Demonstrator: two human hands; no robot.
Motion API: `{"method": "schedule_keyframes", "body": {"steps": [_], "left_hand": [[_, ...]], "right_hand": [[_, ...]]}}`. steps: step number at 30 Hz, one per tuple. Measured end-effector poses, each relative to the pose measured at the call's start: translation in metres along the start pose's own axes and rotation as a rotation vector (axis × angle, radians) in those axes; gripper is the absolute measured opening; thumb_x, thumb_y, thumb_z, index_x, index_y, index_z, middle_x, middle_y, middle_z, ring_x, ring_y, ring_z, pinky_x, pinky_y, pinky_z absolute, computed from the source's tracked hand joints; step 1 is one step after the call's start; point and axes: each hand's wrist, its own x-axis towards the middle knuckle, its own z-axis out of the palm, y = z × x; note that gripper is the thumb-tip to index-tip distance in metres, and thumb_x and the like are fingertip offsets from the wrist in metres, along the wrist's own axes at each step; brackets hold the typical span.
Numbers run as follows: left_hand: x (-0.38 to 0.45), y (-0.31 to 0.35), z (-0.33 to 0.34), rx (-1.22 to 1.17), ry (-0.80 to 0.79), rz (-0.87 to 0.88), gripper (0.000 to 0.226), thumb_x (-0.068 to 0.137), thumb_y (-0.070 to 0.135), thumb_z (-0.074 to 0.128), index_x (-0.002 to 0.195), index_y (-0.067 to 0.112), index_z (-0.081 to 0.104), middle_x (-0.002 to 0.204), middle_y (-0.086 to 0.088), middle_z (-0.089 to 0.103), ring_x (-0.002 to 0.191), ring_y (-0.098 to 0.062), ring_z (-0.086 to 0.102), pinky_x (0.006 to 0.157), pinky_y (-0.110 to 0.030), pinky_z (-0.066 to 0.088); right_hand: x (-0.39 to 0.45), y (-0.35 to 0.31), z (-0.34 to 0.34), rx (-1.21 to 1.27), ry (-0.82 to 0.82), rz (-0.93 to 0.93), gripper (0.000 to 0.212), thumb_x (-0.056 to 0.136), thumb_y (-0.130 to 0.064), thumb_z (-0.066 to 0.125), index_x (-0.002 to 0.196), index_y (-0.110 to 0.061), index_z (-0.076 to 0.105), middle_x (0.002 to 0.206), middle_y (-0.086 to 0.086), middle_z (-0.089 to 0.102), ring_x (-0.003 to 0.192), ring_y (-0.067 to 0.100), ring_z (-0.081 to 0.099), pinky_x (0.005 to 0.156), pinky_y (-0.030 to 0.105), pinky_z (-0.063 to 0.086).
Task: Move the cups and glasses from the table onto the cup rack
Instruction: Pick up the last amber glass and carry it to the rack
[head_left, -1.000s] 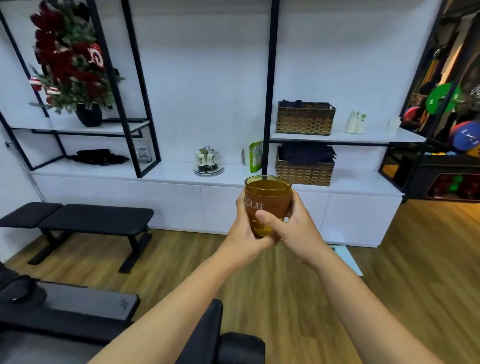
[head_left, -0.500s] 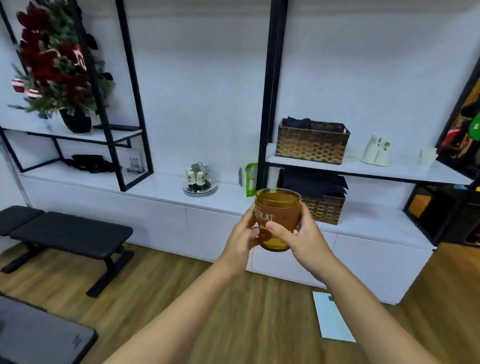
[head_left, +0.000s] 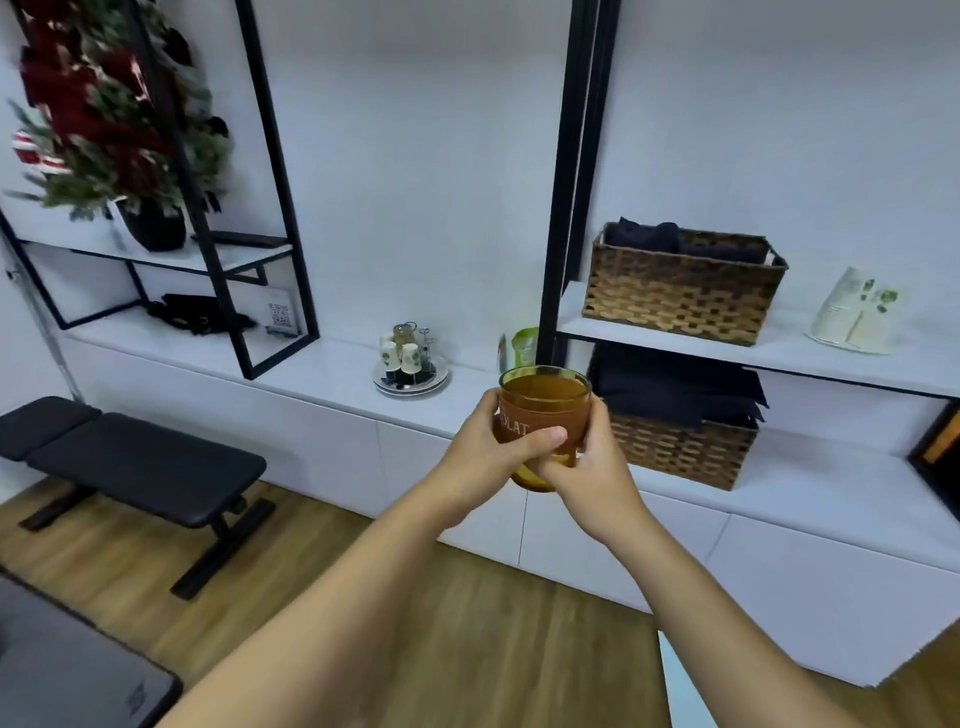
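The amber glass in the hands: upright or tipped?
Upright: the glass has its open rim on top, held between left hand and right hand.

White counter (head_left: 322, 374) along the wall. Upper woven basket (head_left: 680, 291) with dark cloth sits at the left end of the right shelf (head_left: 779, 348); a second basket (head_left: 675, 447) stands on the counter beneath it. Potted red-and-green plant (head_left: 104, 130) on the left shelf. Black bench (head_left: 140, 462) on the wood floor (head_left: 467, 623). Green packet (head_left: 524, 348), possibly a pouch, behind the black post (head_left: 566, 208).
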Motion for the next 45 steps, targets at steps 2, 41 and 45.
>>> {"method": "schedule_keyframes", "body": {"steps": [2, 41, 45], "left_hand": [[0.030, -0.009, -0.014, -0.016, 0.021, 0.015, 0.081, 0.060, 0.057, 0.087, 0.130, 0.034, 0.055, 0.122, 0.008, 0.071, 0.115, -0.012, 0.067, 0.101, -0.040, 0.056], [0.616, -0.131, -0.291, 0.745, 0.502, 0.296, 0.046, 0.101, 0.051, 0.049, 0.145, 0.049, 0.035, 0.139, 0.011, 0.040, 0.092, -0.013, 0.064, 0.072, -0.041, 0.059], [0.654, -0.139, -0.319, 0.904, 0.380, 0.260, 0.043, 0.104, 0.052, 0.032, 0.147, 0.054, 0.029, 0.152, 0.013, 0.033, 0.086, -0.019, 0.067, 0.073, -0.039, 0.056]], "right_hand": [[0.034, 0.009, 0.007, -0.010, -0.023, -0.023, 0.087, 0.078, -0.020, 0.085, 0.147, -0.030, 0.032, 0.119, -0.028, 0.053, 0.103, -0.021, 0.054, 0.073, 0.006, 0.050], [0.666, 0.203, 0.210, 0.030, -0.140, 0.049, 0.062, 0.079, -0.028, 0.082, 0.114, -0.041, 0.032, 0.117, -0.005, 0.060, 0.094, 0.001, 0.065, 0.073, 0.015, 0.050], [0.704, 0.213, 0.218, -0.014, -0.097, 0.046, 0.061, 0.077, -0.029, 0.084, 0.114, -0.039, 0.036, 0.117, -0.001, 0.061, 0.095, 0.005, 0.065, 0.071, 0.012, 0.048]]}}
